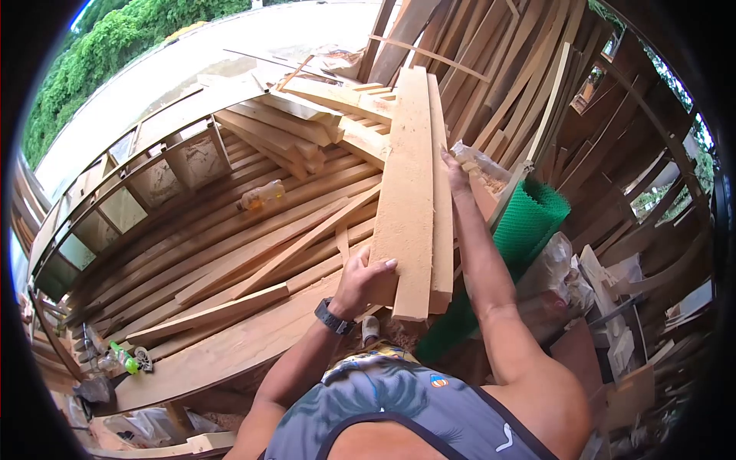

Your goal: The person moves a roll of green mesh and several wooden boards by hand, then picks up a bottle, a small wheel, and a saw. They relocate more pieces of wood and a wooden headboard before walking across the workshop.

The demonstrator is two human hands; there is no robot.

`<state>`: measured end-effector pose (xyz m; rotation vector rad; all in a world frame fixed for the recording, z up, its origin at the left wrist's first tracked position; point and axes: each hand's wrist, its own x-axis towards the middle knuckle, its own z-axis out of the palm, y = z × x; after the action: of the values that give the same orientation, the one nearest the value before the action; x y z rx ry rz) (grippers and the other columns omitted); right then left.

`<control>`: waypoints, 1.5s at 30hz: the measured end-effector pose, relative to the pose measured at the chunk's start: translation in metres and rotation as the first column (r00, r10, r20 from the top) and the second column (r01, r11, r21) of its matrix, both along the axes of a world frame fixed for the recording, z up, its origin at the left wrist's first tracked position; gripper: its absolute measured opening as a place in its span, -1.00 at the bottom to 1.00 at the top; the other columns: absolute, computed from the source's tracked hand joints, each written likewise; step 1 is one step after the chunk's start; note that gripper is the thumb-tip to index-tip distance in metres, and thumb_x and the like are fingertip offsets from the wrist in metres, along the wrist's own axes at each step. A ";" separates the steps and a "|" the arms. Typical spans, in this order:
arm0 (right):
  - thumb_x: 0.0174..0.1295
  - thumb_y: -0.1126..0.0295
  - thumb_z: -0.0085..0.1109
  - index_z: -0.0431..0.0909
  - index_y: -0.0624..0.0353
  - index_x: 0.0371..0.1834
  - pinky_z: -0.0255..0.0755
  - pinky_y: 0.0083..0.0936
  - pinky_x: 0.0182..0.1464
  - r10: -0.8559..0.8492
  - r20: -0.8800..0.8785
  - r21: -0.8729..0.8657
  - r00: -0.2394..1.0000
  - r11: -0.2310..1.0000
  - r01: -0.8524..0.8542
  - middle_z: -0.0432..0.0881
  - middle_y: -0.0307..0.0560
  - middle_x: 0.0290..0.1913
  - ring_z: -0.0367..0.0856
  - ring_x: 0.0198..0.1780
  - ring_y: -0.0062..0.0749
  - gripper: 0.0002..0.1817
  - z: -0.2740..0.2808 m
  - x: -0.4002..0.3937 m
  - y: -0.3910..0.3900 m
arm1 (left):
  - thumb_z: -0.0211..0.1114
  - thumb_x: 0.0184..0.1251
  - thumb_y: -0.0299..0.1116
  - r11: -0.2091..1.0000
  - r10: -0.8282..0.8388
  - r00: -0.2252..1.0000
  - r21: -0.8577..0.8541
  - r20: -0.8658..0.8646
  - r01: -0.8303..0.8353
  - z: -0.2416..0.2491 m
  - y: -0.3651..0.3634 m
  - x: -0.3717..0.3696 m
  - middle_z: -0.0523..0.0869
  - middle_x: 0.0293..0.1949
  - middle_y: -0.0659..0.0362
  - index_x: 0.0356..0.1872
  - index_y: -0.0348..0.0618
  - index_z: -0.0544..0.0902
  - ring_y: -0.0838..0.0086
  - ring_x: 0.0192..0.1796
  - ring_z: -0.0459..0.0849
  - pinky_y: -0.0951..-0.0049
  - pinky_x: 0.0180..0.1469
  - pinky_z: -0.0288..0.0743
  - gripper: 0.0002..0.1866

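Two pale wooden planks lie lengthwise in front of me, a wide plank (406, 199) partly over a second plank (441, 230). My left hand (366, 282), with a dark watch on its wrist, grips the left side near the close end. Its thumb rests on the wide plank's top face, and its other fingers are hidden below. Farther up, my right hand (455, 175) is closed along the right edge of the second plank. Most of its fingers are out of sight. The planks' far ends reach over other timber.
Long boards (268, 222) cover the left side, with a plastic bottle (262, 195) on them. A green bottle (123, 357) lies at lower left. Rolled green mesh (529, 222) stands close by my right arm. Leaning slats (491, 77) fill the back right. A slatted wooden frame (138, 184) borders the left.
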<state>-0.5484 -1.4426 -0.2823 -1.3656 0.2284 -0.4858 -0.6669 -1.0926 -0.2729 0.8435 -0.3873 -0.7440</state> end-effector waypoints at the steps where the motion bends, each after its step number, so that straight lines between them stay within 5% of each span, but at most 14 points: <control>1: 0.41 0.03 0.26 0.52 0.30 0.38 0.47 -0.58 0.25 -0.061 -0.048 -0.018 0.997 0.998 0.060 0.62 -0.09 0.30 0.61 0.20 -0.50 -0.36 0.010 -0.004 0.000 | 0.41 0.33 -0.35 0.999 -0.010 0.999 -0.046 -0.035 0.008 -0.001 -0.010 0.001 0.73 -0.07 0.13 0.12 -0.33 0.54 0.54 -0.09 0.70 0.46 0.02 0.60 -0.58; 5: 0.40 -0.08 0.25 0.50 0.44 0.35 0.45 -0.49 0.30 0.077 -0.053 -0.043 0.996 0.996 -0.079 0.59 0.02 0.33 0.58 0.27 -0.44 -0.25 -0.068 0.025 -0.065 | 0.44 0.32 -0.33 0.999 0.011 1.000 0.038 0.004 -0.011 -0.015 -0.033 0.009 0.75 -0.17 0.16 0.05 -0.32 0.59 0.56 -0.19 0.71 0.47 -0.07 0.62 -0.62; 10: 0.41 -0.13 0.20 0.43 0.48 0.39 0.30 -0.22 0.46 -0.152 -0.375 -0.263 0.915 0.963 0.052 0.48 0.14 0.43 0.44 0.44 -0.18 -0.18 -0.016 -0.037 -0.047 | 0.37 0.38 -0.10 0.917 0.161 0.980 0.349 0.115 -0.191 -0.054 -0.061 0.003 0.79 -0.33 0.08 -0.16 -0.31 0.67 0.45 -0.33 0.73 0.38 -0.21 0.61 -0.61; 12: 0.42 -0.11 0.18 0.44 0.38 0.42 0.43 -0.36 0.29 -0.162 -0.376 -0.360 0.912 0.933 0.017 0.56 0.03 0.34 0.54 0.30 -0.30 -0.23 0.018 -0.080 -0.031 | 0.24 0.42 0.09 0.687 0.113 0.876 0.601 0.468 -0.410 -0.055 -0.060 0.004 0.75 -0.46 -0.06 -0.29 -0.28 0.71 0.23 -0.38 0.73 0.25 -0.23 0.61 -0.49; 14: 0.42 -0.06 0.19 0.49 0.20 0.41 0.35 -0.53 0.03 -0.250 -0.471 -0.358 0.846 0.931 0.076 0.66 -0.19 0.11 0.56 0.05 -0.50 -0.34 0.024 -0.128 -0.010 | 0.13 0.44 0.19 0.627 0.047 0.849 0.646 0.527 -0.436 -0.059 -0.057 0.008 0.69 -0.50 -0.19 -0.34 -0.24 0.72 -0.01 -0.36 0.72 0.09 -0.24 0.58 -0.40; 17: 0.44 -0.03 0.17 0.39 0.12 0.49 0.32 -0.48 0.09 -0.096 -0.397 -0.116 0.913 0.992 0.053 0.59 -0.20 0.18 0.50 0.08 -0.54 -0.33 -0.053 -0.214 0.000 | 0.06 0.49 0.24 0.480 -0.190 0.788 0.755 0.586 -0.447 -0.063 -0.047 0.009 0.70 -0.46 -0.25 -0.33 -0.22 0.74 -0.15 -0.30 0.72 -0.06 -0.21 0.55 -0.35; 19: 0.47 -0.06 0.10 0.36 0.07 0.52 0.32 -0.44 0.13 -0.155 -0.449 -0.027 0.880 0.987 0.160 0.56 -0.17 0.27 0.50 0.14 -0.44 -0.33 -0.073 -0.271 0.050 | 0.03 0.50 0.25 0.539 -0.208 0.760 0.721 0.616 -0.436 -0.081 -0.043 0.015 0.70 -0.48 -0.25 -0.32 -0.22 0.74 -0.16 -0.31 0.72 -0.04 -0.20 0.57 -0.34; 22: 0.29 -0.37 0.13 0.09 0.05 0.65 0.22 -0.13 0.36 -0.204 -0.531 0.296 0.822 0.865 0.406 0.33 0.09 0.46 0.39 0.34 -0.10 0.03 -0.104 -0.328 0.122 | -0.08 0.54 0.29 0.606 -0.313 0.699 0.702 0.643 -0.375 -0.071 -0.032 0.043 0.72 -0.42 -0.25 -0.31 -0.22 0.75 -0.17 -0.30 0.71 0.01 -0.23 0.57 -0.27; 24: 0.12 -0.48 0.21 -0.13 0.02 0.70 0.08 0.12 0.47 -0.092 -0.471 0.489 0.878 0.800 0.347 0.10 0.14 0.57 0.25 0.45 0.14 0.25 -0.106 -0.337 0.164 | -0.04 0.54 0.26 0.644 -0.276 0.623 0.621 0.732 -0.446 -0.046 -0.028 0.087 0.69 -0.47 -0.23 -0.35 -0.18 0.76 -0.16 -0.33 0.70 -0.01 -0.23 0.57 -0.31; 26: 0.02 -0.49 0.30 -0.20 -0.01 0.70 -0.01 0.31 0.50 -0.038 -0.392 0.589 0.919 0.757 0.282 0.00 0.14 0.60 0.15 0.51 0.29 0.34 -0.103 -0.330 0.195 | 0.09 0.51 0.15 0.578 -0.269 0.459 0.523 0.847 -0.626 -0.040 -0.043 0.158 0.73 -0.39 -0.16 -0.28 -0.24 0.73 -0.02 -0.30 0.72 0.04 -0.14 0.58 -0.42; 27: -0.01 -0.47 0.36 -0.14 -0.02 0.67 -0.05 0.40 0.50 -0.027 -0.349 0.595 0.937 0.766 0.244 -0.01 0.13 0.59 0.07 0.54 0.37 0.33 -0.092 -0.319 0.208 | 0.26 0.42 0.02 0.510 -0.138 0.171 0.218 0.976 -0.832 -0.037 -0.049 0.187 0.73 -0.16 -0.13 -0.07 -0.23 0.70 0.05 -0.09 0.71 0.08 0.01 0.59 -0.55; 34: -0.03 -0.47 0.36 -0.07 -0.13 0.66 -0.11 0.48 0.49 -0.245 -0.375 0.595 0.894 0.675 0.435 0.01 -0.01 0.63 0.00 0.58 0.38 0.28 -0.111 -0.290 0.228 | 0.47 0.22 -0.07 0.140 -0.661 0.103 0.257 0.743 -0.956 0.027 -0.067 0.396 0.22 0.57 -0.12 0.57 -0.11 0.21 0.02 0.57 0.24 0.02 0.54 0.22 -0.06; 38: -0.01 -0.46 0.35 -0.03 -0.14 0.66 -0.03 0.46 0.47 -0.368 -0.374 0.649 0.851 0.552 0.523 0.01 -0.02 0.63 0.04 0.57 0.34 0.24 -0.105 -0.268 0.224 | 0.47 0.16 0.09 -0.043 -0.747 0.312 0.425 0.587 -0.904 0.028 -0.063 0.436 0.33 0.53 -0.07 0.56 0.03 0.27 0.07 0.60 0.22 -0.06 0.60 0.05 -0.05; 45: 0.12 -0.37 0.29 0.15 -0.11 0.59 0.35 0.35 0.28 -0.326 -0.423 0.612 0.845 0.585 0.532 0.28 0.01 0.51 0.33 0.46 0.11 0.04 -0.077 -0.266 0.208 | 0.21 0.45 -0.07 0.128 -0.692 0.001 0.123 0.722 -0.984 -0.040 -0.031 0.457 0.68 0.15 -0.01 0.28 0.05 0.62 0.13 0.28 0.60 0.01 0.38 0.29 -0.55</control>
<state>-0.8142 -1.2343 -0.3595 -0.5679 0.9102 -0.5372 -0.2098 -1.1240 -0.3127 2.9358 -0.9927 0.6894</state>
